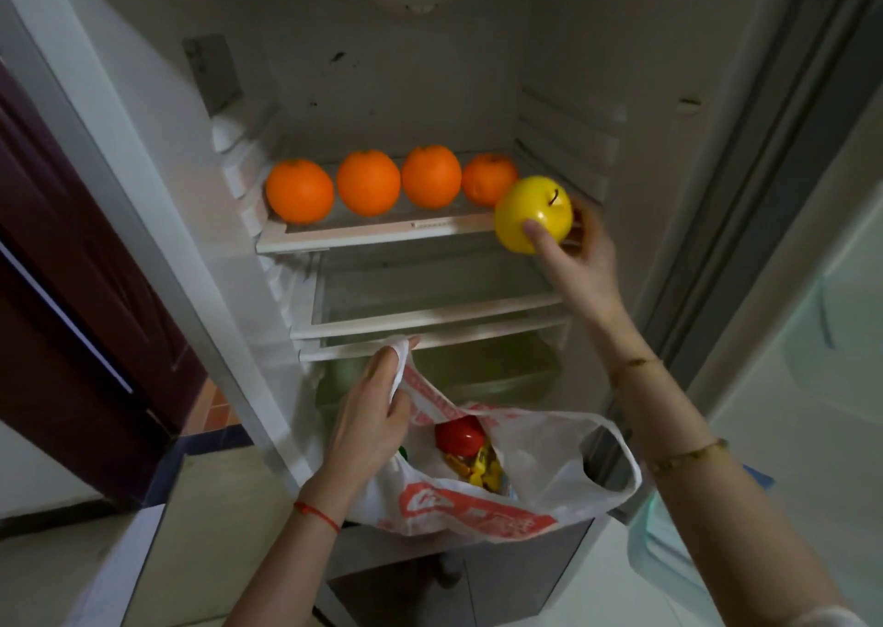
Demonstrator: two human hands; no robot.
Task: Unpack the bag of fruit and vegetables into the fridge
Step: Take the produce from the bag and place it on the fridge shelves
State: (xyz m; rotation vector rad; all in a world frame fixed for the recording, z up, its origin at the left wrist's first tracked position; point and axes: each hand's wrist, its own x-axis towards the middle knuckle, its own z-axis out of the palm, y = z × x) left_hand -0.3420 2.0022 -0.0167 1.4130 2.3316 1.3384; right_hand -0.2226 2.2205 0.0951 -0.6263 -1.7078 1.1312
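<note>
Holding a yellow apple (533,214) right of centre, the right hand (580,256) has its grip closed round it at the right end of the fridge's top shelf (377,237), beside four oranges (368,183). Lower centre, the left hand (370,416) grips one handle of the plastic bag (478,512), with a red pepper (458,435) showing inside.

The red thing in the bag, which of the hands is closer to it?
Left. The left hand grips the bag handle right beside the red item; the right hand is up at the shelf holding the yellow apple.
</note>
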